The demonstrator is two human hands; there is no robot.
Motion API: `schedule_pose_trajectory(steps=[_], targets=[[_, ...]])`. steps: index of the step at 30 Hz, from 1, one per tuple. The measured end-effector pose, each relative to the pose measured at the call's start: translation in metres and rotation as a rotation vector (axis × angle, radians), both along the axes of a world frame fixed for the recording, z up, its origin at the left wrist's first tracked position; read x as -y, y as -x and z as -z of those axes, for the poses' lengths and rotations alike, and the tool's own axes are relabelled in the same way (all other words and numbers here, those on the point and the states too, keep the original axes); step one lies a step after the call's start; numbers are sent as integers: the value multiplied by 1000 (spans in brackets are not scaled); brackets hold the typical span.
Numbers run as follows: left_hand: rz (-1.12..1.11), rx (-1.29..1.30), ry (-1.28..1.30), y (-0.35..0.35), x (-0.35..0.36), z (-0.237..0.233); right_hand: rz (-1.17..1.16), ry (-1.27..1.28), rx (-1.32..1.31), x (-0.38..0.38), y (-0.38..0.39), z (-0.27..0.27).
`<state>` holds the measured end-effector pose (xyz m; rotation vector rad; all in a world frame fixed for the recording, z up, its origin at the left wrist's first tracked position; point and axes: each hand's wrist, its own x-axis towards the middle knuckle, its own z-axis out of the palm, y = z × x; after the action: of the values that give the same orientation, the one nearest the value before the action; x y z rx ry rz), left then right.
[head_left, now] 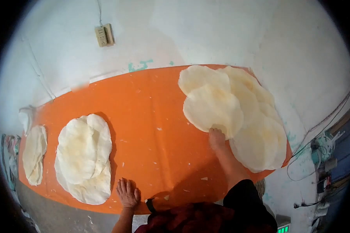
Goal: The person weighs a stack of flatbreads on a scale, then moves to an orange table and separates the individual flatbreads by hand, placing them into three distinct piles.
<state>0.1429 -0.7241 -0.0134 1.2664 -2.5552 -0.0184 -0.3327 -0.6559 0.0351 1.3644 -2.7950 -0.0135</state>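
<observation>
My right hand [217, 138] reaches to the near edge of a thin, round, pale flatbread [212, 108], its fingers closed on the rim with the fingertips partly hidden. This flatbread overlaps several others in a spread pile [258, 143] at the right of the orange table [155, 128]. My left hand [127, 193] lies flat near the table's front edge, fingers spread, holding nothing. Just left of it stands a thick stack of similar flatbreads [79, 149].
A smaller stack of folded-looking flatbreads [35, 155] lies at the table's left end. White crumbs are scattered over the orange surface. A wall socket [104, 35] hangs on the white wall behind. Cables and dangling tools [324, 149] are at the far right.
</observation>
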Motion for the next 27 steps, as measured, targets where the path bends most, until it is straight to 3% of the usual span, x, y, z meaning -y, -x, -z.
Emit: schedule_pose_trajectory(steps=[3,7,9,11,13,15,17,20,23,27], targets=[[-6,-6,-22,1,-1,-9,-68,161,45,19,-19,-7],[18,-99,-85,-2,3,-11,-196,295,298,26,-114,-50],[103,-434,-224,13,6,-20,-218,221,717,20,-163,-72],[-48,-839,-1035,43,1,-75,-302,266,1150,13,-198,-38],[-121,-1157,-1422,54,7,-69,-150,229,1549,7,-249,-71],[-196,-1393,-1891,57,13,-75,-257,105,1549,4,-270,-56],[-34,-1302,-1835,48,7,-87,-354,248,1542,-1,-287,-73],[84,-1211,-1868,34,8,-81,-340,206,1413,-6,-290,-65],[110,-1187,-1939,26,11,-78,-552,386,682,-15,-296,-52],[136,-1241,-1974,29,10,-71,-241,402,1332,-21,-301,-50]])
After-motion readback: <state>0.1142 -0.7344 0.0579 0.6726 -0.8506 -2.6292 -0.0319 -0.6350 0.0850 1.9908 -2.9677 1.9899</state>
